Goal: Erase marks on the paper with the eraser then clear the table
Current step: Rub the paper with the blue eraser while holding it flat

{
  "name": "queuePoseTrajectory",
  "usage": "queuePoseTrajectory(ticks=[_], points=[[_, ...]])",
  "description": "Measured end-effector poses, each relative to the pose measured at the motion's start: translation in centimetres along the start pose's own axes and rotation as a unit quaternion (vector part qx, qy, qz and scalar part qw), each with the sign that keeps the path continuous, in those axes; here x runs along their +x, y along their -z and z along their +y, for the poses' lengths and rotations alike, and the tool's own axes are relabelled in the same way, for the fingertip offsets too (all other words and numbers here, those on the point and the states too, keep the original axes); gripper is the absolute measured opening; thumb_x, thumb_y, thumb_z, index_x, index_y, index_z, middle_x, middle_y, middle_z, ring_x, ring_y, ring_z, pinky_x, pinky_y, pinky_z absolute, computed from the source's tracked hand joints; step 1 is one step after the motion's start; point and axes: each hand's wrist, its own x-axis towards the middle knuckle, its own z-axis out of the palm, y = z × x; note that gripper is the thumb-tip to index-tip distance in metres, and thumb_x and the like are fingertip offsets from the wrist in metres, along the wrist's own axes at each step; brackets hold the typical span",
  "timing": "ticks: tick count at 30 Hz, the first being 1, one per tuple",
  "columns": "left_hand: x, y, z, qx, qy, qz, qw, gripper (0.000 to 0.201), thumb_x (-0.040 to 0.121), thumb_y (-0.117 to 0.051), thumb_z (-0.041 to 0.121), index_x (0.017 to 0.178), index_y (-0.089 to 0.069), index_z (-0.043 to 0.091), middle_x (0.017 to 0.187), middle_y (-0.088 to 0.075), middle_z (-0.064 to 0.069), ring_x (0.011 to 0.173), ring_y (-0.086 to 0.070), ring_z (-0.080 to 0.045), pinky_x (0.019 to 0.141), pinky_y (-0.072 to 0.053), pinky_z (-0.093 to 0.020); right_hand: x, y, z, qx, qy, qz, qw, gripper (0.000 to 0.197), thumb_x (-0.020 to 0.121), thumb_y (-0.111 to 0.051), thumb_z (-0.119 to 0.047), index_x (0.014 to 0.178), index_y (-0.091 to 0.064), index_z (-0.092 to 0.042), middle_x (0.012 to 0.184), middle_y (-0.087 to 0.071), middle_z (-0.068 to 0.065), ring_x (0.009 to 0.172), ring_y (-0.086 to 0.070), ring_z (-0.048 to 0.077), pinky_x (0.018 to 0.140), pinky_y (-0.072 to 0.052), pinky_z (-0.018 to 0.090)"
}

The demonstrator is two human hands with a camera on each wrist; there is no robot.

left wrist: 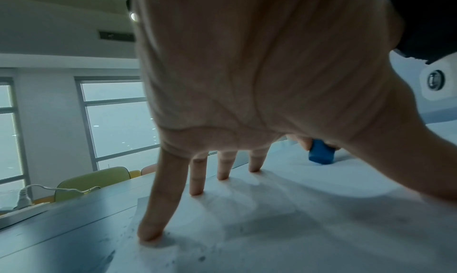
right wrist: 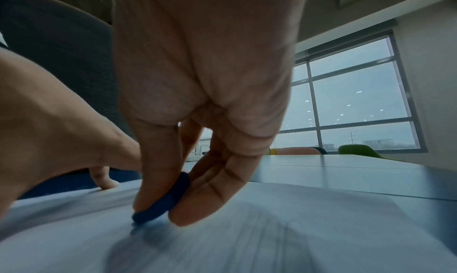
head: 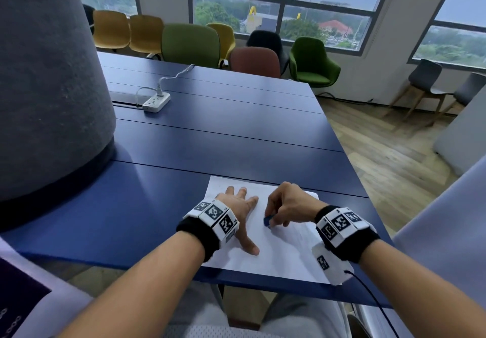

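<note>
A blue eraser is pinched between the thumb and fingertips of the right hand and pressed edge-down onto a white sheet of paper, which lies at the near edge of a dark blue table. The sheet is pinned by the left hand, whose fingers are spread straight with their tips planted on the paper, just beside the eraser. The erasing step is judged to be in hand, the rubbing blur seen in the right wrist view being consistent with that. Dark specks, probably eraser crumbs or graphite, are seen scattered near the little finger in the left wrist view; no marks can be made out from the head view, so how much remains to be erased cannot be told. Firm, short strokes under a steady hold are called for next, lest the sheet crease; clearing the table is not yet begun. A white power strip is seen well apart on the far side.
</note>
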Motion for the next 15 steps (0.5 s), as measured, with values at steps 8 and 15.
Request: queuePoseTrajectory(ticks=[8, 15], points=[[0.1, 0.0, 0.0, 0.006, 0.005, -0.004, 1.0, 0.13, 0.055, -0.078, 0.075, 0.156, -0.006, 0.035, 0.164, -0.007, -0.002, 0.148, -0.01, -0.035, 0.111, -0.032, -0.051, -0.5, -0.2, -0.2, 0.005, -0.018, -0.028, 0.999, 0.018, 0.072, -0.07, 0.008, 0.068, -0.073, -0.009, 0.076, -0.074, 0.011, 0.057, -0.062, 0.014, 0.053, -0.053, 0.025], [0.0, 0.3, 0.3, 0.0, 0.013, -0.019, 1.0, 0.129, 0.057, -0.079, 0.072, 0.155, -0.002, 0.041, 0.164, -0.002, -0.002, 0.149, -0.002, -0.037, 0.113, -0.029, -0.055, -0.5, -0.1, 1.0, 0.055, -0.043, 0.062, 0.996, 0.016, 0.069, -0.064, 0.014, 0.075, -0.071, 0.0, 0.068, -0.07, 0.018, 0.06, -0.066, 0.027, 0.062, -0.062, 0.039]])
